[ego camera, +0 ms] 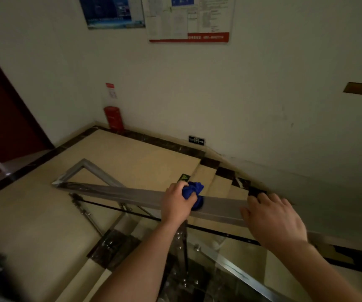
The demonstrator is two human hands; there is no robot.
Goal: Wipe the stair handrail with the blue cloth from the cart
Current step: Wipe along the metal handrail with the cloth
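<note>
A flat metal stair handrail (121, 192) runs from a corner at the left across to the lower right. My left hand (176, 203) is closed around a bunched blue cloth (194, 192) and presses it onto the rail's top near the middle. To the right, my right hand (274, 219) lies flat on the rail with its fingers spread, holding nothing. The cart is not clearly visible.
Glass panels with metal posts (182, 247) hang under the rail. Beyond lie a beige tiled landing (132, 158) and steps descending right. A red fire-extinguisher box (113, 117) stands against the far wall, and a dark red door (3, 118) is at left.
</note>
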